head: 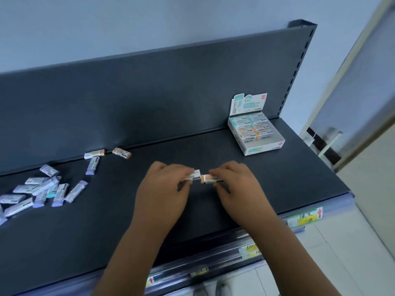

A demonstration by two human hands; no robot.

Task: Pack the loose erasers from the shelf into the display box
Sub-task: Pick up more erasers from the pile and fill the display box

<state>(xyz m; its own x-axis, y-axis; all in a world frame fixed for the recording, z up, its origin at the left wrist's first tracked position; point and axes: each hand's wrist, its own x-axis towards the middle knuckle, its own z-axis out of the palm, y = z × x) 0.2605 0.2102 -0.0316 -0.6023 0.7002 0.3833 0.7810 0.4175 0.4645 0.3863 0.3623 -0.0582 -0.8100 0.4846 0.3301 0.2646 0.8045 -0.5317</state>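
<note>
Over the middle of the dark shelf (213, 210), my left hand (164, 189) pinches a white-sleeved eraser (194, 175). My right hand (235, 186) pinches an orange-tipped eraser (208, 179), and the two erasers meet end to end between my hands. The display box (263, 144) stands at the back right with its lid flap up and rows of erasers inside. Several loose purple and teal erasers (42, 190) lie heaped at the far left. Two orange erasers (121, 152) and one purple eraser (93, 165) lie by the back panel.
The upright back panel (149, 92) runs behind the shelf. A price-label rail (245, 251) lines the front edge. A door (352, 103) and tiled floor are at the right, past the shelf end.
</note>
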